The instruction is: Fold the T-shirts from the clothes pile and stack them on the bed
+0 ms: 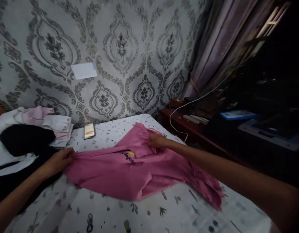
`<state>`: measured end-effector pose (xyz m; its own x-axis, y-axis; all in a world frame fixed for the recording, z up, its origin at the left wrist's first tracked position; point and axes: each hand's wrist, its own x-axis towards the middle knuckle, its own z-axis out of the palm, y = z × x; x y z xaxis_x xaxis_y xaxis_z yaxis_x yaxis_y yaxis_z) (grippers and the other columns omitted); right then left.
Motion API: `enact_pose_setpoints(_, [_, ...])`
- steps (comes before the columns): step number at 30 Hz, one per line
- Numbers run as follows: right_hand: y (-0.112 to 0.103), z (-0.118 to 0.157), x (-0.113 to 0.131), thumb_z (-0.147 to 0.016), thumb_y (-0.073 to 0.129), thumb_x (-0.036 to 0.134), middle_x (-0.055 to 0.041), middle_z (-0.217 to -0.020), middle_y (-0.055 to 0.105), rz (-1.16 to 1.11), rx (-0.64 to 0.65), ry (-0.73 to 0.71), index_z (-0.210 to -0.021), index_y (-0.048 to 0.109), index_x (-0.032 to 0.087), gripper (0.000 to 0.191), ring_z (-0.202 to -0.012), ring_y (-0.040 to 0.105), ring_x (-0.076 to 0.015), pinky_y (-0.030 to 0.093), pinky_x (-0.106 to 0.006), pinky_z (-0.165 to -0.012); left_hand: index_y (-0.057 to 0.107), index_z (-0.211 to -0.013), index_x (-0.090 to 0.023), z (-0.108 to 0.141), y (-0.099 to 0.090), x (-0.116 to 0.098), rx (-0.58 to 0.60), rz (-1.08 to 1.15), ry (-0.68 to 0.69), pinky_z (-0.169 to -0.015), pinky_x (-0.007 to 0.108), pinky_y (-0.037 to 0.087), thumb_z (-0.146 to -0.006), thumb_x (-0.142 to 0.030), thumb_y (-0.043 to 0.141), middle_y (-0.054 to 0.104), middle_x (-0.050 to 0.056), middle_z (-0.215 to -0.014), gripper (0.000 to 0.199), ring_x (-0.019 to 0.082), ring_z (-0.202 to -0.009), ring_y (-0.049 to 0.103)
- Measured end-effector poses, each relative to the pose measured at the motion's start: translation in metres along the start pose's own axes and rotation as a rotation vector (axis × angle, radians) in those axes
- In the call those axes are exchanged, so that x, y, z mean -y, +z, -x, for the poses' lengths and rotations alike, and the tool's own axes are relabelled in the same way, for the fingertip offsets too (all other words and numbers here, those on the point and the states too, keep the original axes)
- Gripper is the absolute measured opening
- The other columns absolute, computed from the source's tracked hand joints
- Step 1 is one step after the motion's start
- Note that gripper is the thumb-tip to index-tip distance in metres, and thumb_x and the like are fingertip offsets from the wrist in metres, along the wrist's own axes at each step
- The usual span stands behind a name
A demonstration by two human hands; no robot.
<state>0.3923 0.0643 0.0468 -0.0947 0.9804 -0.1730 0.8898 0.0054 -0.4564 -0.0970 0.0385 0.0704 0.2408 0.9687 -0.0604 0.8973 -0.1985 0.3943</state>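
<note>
Sideways on a bed (188,207), a pink shirt (139,171) lies with its long axis running left to right, toward the bed's right edge. Well apart, the left hand (58,161) pinches its left end while the right hand (158,140), nearer the far corner, clutches its upper fabric.

A fold between the left hand (56,162) and right hand (157,140) covers part of the yellow print (131,153) on the pink shirt (108,176), a small item (89,131) beyond the left is pixelated, and a blue-edged object (238,115), perhaps a box, blurs in shadow rightward of the right.
</note>
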Motion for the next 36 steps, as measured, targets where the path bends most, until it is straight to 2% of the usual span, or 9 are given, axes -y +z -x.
enact_pose_setpoints(5, [-0.001, -0.027, 0.000, -0.069, 0.070, 0.020, 0.0006, -0.044, 0.050, -0.347, 0.004, 0.007, -0.054, 0.052, 0.020, 0.024, -0.045, 0.052, -0.0162, 0.045, -0.028, -0.048, 0.059, -0.082, -0.023, -0.010, 0.012, 0.017, 0.013, -0.044, -0.041, -0.063, 0.027, 0.043, -0.070, -0.043, 0.043, 0.066, -0.001, -0.070, 0.028, 0.022, -0.070, 0.060])
enact_pose_setpoints(10, [-0.040, -0.085, 0.028, -0.078, 0.062, 0.026, 0.0000, -0.062, 0.057, -0.699, -0.301, -0.057, -0.073, 0.052, 0.021, 0.013, -0.067, 0.061, -0.0155, 0.053, -0.027, -0.067, 0.059, -0.090, -0.022, -0.038, -0.013, 0.019, -0.131, -0.301, -0.081, -0.066, 0.027, 0.044, -0.084, -0.038, 0.034, 0.068, 0.002, -0.078, 0.030, 0.022, -0.072, 0.063])
enact_pose_setpoints(13, [-0.045, -0.084, 0.025, -0.084, 0.058, 0.031, -0.0007, -0.080, 0.062, -0.784, -0.414, -0.042, -0.088, 0.054, 0.022, 0.011, -0.081, 0.064, -0.0154, 0.053, -0.029, -0.077, 0.060, -0.102, -0.018, -0.036, -0.018, -0.002, -0.290, -0.532, -0.063, -0.071, 0.033, 0.048, -0.088, -0.027, 0.029, 0.069, 0.012, -0.100, 0.035, 0.028, -0.090, 0.066])
enact_pose_setpoints(17, [-0.017, -0.016, -0.020, -0.077, 0.071, 0.037, -0.0064, -0.096, 0.066, -0.641, -0.411, 0.063, -0.096, 0.061, 0.020, 0.027, -0.094, 0.063, -0.0233, 0.051, -0.038, -0.086, 0.062, -0.106, -0.022, 0.009, 0.012, -0.040, -0.224, -0.372, 0.088, -0.073, 0.036, 0.053, -0.094, -0.041, 0.030, 0.069, 0.010, -0.107, 0.040, 0.028, -0.093, 0.068])
enact_pose_setpoints(20, [0.008, 0.061, -0.063, -0.083, 0.065, 0.051, -0.0128, -0.120, 0.064, -0.154, -0.345, 0.098, -0.117, 0.061, 0.019, 0.048, -0.111, 0.061, -0.0289, 0.047, -0.040, -0.098, 0.064, -0.109, -0.027, 0.058, 0.054, -0.064, -0.024, -0.095, 0.330, -0.079, 0.033, 0.055, -0.095, -0.052, 0.040, 0.071, 0.005, -0.106, 0.037, 0.024, -0.093, 0.068])
enact_pose_setpoints(24, [0.020, 0.140, -0.091, -0.085, 0.056, 0.061, -0.0175, -0.126, 0.061, 0.163, -0.254, 0.210, -0.127, 0.058, 0.016, 0.062, -0.121, 0.057, -0.0328, 0.047, -0.040, -0.098, 0.052, -0.137, -0.027, 0.098, 0.097, -0.089, -0.072, -0.159, 0.524, -0.095, 0.042, 0.051, -0.094, -0.055, 0.047, 0.062, 0.011, -0.132, 0.051, 0.030, -0.116, 0.060])
enact_pose_setpoints(28, [0.019, 0.167, -0.087, -0.085, 0.058, 0.049, -0.0114, -0.106, 0.068, 0.204, -0.142, 0.279, -0.100, 0.064, 0.019, 0.034, -0.098, 0.065, -0.0261, 0.048, -0.033, -0.078, 0.050, -0.138, -0.019, 0.081, 0.103, -0.126, -0.059, -0.263, 0.444, -0.098, 0.050, 0.046, -0.096, -0.059, 0.043, 0.059, 0.016, -0.134, 0.059, 0.034, -0.120, 0.055])
enact_pose_setpoints(31, [0.017, 0.172, -0.079, -0.077, 0.063, 0.032, -0.0050, -0.088, 0.067, 0.157, -0.170, 0.300, -0.081, 0.060, 0.021, 0.012, -0.082, 0.064, -0.0198, 0.043, -0.028, -0.066, 0.049, -0.137, -0.014, 0.050, 0.106, -0.160, -0.004, -0.273, 0.370, -0.097, 0.050, 0.045, -0.093, -0.054, 0.049, 0.057, 0.019, -0.134, 0.059, 0.036, -0.121, 0.054])
enact_pose_setpoints(36, [0.011, 0.190, -0.066, -0.069, 0.065, 0.029, 0.0044, -0.055, 0.051, -0.321, -0.314, 0.340, -0.068, 0.048, 0.023, 0.019, -0.054, 0.051, -0.0133, 0.035, -0.024, -0.050, 0.061, -0.097, -0.018, 0.027, 0.104, -0.181, 0.176, -0.132, 0.308, -0.076, 0.035, 0.045, -0.082, -0.023, 0.051, 0.067, 0.009, -0.092, 0.018, 0.027, -0.089, 0.062])
